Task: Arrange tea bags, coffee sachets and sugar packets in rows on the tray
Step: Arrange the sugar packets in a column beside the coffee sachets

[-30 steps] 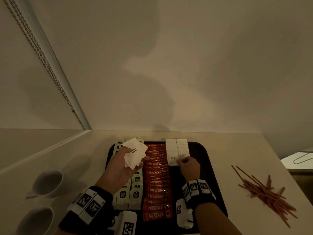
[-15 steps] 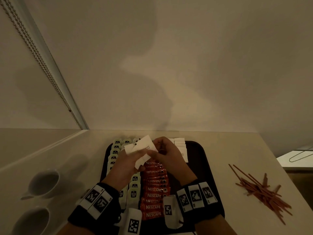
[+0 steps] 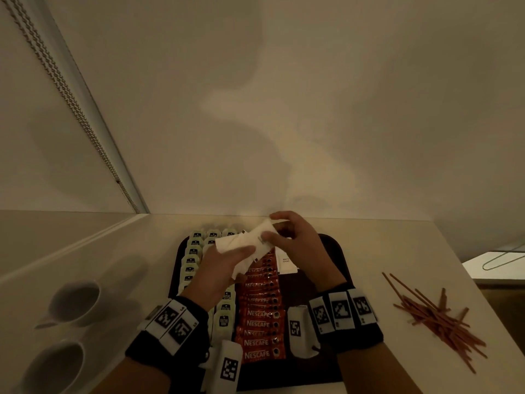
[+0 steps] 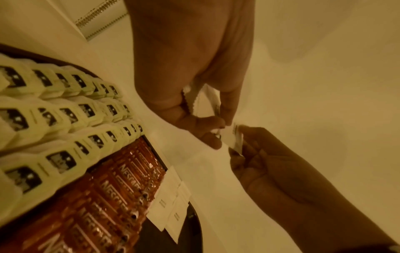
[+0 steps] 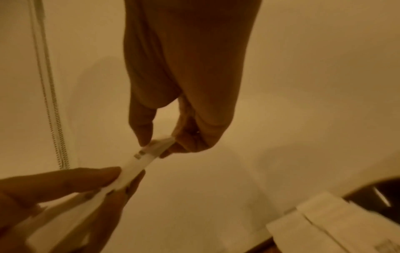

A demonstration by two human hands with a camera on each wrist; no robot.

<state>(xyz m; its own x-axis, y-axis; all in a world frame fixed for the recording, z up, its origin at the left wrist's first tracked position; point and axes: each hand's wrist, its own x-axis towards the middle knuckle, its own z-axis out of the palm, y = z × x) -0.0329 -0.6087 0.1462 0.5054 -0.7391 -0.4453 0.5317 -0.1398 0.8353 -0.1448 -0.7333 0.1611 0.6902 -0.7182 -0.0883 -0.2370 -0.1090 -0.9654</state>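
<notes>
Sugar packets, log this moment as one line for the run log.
left hand holds sugar packets | right hand pinches top packet | tray: tea bags, coffee sachets, two sugar columns started

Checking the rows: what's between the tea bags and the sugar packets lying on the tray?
The red coffee sachets, between tea bags and sugar packets; head view.

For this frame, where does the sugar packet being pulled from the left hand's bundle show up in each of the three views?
Head: the sugar packet sits centre, above the tray, pinched by the right hand.
Left wrist: right of centre, a thin white edge between both hands.
Right wrist: centre-left, a white strip running from the left hand to the right fingers.
Shared landmark: the sugar packets already laid on the tray.
</notes>
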